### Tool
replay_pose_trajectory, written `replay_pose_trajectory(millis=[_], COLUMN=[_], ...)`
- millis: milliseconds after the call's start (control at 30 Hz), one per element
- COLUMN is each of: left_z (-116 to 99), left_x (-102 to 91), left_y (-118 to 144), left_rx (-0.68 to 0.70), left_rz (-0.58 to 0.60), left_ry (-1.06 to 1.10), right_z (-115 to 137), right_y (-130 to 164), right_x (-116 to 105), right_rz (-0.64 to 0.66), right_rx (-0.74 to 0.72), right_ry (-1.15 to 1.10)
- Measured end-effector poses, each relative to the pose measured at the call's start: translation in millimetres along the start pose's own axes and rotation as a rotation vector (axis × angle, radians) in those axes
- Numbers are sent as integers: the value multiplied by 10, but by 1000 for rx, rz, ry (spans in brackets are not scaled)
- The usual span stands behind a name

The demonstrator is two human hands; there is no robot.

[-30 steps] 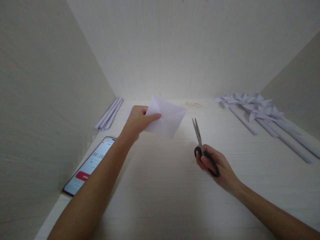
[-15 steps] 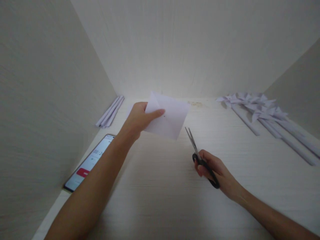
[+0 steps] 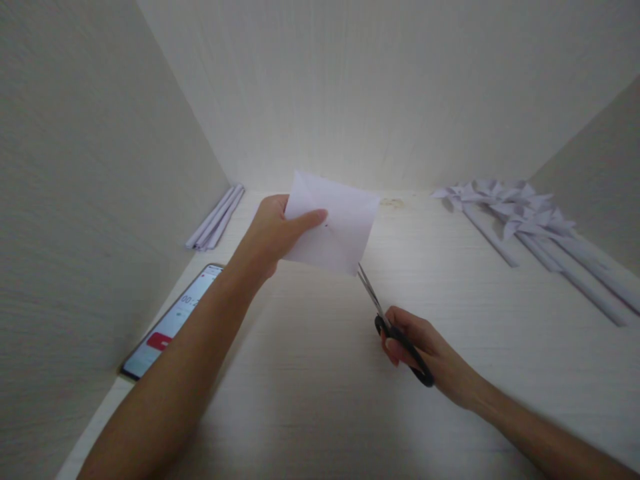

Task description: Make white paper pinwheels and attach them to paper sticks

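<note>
While the creased paper square (image 3: 336,227) was pinched above the table (image 3: 320,400) by the left hand (image 3: 273,230), scissors (image 3: 387,320) gripped in the right hand (image 3: 425,350) met its lower corner, so a straight cut along the crease seemed due.

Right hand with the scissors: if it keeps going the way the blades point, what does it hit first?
The right hand aims the black-handled scissors up-left. Their tips already sit at the lower corner of the creased white paper sheet held by the left hand, so the paper comes first; exact contact is unclear.

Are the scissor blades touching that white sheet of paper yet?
Touching. In the head view the scissors have their blade tips at the lower corner of the paper, no gap visible.
</note>
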State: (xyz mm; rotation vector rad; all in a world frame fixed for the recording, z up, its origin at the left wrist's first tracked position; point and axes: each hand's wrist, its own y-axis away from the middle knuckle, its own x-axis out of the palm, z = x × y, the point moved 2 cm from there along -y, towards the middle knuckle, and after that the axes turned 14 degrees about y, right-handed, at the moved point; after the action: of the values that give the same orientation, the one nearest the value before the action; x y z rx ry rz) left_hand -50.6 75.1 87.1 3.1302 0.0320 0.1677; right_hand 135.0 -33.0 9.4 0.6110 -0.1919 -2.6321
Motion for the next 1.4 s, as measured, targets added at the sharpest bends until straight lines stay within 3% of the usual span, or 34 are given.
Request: replay_pose_trajectory(millis=[400, 1400], left_z=[7, 19], left_x=[18, 60], left_y=[32, 53], left_rx=[24, -12], left_rz=[74, 114], left_ry=[-14, -25], right_z=[6, 23], right_y=[-4, 5], right_x=[10, 21], right_rz=[18, 26], right_rx=[-2, 23], right_ry=[5, -15])
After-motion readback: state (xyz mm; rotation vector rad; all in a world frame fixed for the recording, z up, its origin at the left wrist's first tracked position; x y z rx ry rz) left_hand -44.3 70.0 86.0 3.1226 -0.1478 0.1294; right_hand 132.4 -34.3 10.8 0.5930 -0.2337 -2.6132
